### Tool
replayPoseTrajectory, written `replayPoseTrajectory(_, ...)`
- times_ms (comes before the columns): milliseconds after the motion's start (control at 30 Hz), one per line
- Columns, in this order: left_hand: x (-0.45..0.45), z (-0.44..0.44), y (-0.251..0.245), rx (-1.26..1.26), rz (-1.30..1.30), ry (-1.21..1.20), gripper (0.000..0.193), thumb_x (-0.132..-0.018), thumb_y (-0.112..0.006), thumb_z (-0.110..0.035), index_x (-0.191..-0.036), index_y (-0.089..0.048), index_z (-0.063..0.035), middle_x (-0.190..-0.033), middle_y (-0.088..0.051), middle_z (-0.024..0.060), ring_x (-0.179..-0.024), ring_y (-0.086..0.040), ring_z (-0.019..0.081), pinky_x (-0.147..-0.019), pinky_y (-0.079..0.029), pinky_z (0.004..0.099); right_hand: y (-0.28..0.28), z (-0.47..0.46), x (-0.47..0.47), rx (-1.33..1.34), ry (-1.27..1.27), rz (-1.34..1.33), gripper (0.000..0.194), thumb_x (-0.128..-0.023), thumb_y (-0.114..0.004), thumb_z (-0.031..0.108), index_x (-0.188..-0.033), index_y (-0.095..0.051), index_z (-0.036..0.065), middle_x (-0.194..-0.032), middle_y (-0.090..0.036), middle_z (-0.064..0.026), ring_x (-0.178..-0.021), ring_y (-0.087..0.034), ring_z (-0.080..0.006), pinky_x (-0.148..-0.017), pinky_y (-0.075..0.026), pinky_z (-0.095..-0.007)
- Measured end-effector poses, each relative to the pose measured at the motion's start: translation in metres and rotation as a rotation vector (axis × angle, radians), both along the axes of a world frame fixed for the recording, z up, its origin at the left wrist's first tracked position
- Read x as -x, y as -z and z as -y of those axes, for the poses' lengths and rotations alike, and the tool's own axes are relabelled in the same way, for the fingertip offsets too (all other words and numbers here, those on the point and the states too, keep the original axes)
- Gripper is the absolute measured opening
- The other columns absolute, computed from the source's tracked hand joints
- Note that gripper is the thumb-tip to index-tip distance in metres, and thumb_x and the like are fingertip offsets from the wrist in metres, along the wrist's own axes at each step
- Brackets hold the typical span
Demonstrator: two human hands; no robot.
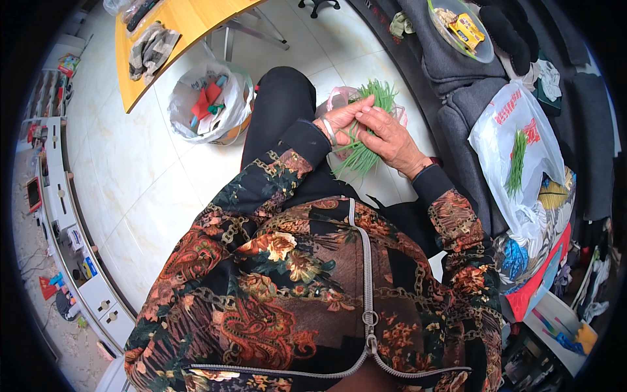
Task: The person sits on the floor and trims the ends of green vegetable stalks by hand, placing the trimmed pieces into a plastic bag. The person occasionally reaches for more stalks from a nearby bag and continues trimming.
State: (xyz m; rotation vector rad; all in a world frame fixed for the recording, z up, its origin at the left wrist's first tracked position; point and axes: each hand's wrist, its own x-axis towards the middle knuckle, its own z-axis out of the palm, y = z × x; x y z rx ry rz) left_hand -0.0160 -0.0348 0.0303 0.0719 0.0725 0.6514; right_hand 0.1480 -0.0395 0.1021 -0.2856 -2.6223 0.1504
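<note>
A loose bunch of long, thin green chives is between my hands, above the floor in front of my lap. My left hand, with a silver bangle at the wrist, grips the bunch from the left. From the right, my right hand closes over it, its fingertips meeting the left hand's. More green blades show beyond my fingers, over a pink plastic bag that is mostly hidden. To my right, a small bundle of chives lies on a white plastic bag with red printing.
A lined waste bin holding scraps stands left of my knee. Beyond it is a wooden table with a checked cloth. On the grey sofa at right sits a bowl with a yellow packet. Drawer cabinets line the left.
</note>
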Motion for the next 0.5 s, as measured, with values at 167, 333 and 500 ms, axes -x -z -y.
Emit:
replayPoseTrajectory(167,-0.002,-0.001,-0.013,0.002,-0.240,-0.036,0.035,-0.090,-0.048,-0.025,-0.113,-0.048,-0.0001,-0.107,-0.056,0.0097,-0.096,-0.058,0.0160,-0.083,-0.048,0.0295,0.008,0.001,-0.003,-0.138,0.063,0.106,0.027,-0.070,-0.054,0.009,-0.097,-0.054,0.009,-0.125,-0.043,-0.0072,-0.119,-0.041,-0.0227,-0.099,-0.034,-0.0387)
replayPoseTrajectory(333,-0.003,-0.007,-0.010,-0.036,-0.169,-0.060,0.027,-0.089,-0.050,-0.020,-0.109,-0.051,-0.0018,-0.101,-0.058,0.0082,-0.091,-0.059,0.0160,-0.078,-0.050,0.0295,0.009,0.002,-0.010,-0.189,0.122,0.243,0.033,-0.072,-0.052,0.012,-0.105,-0.054,0.011,-0.133,-0.038,-0.0053,-0.125,-0.034,-0.0210,-0.103,-0.028,-0.0389)
replayPoseTrajectory(500,-0.007,-0.010,-0.005,-0.085,-0.432,-0.233,0.013,-0.086,-0.055,-0.014,-0.095,-0.056,-0.0044,-0.088,-0.060,0.0050,-0.077,-0.060,0.0145,-0.067,-0.053,0.0275,0.014,0.008,-0.025,-0.096,0.208,0.211,0.044,-0.073,-0.050,0.005,-0.117,-0.050,0.011,-0.132,-0.039,-0.0075,-0.124,-0.036,-0.0239,-0.102,-0.030,-0.0389)
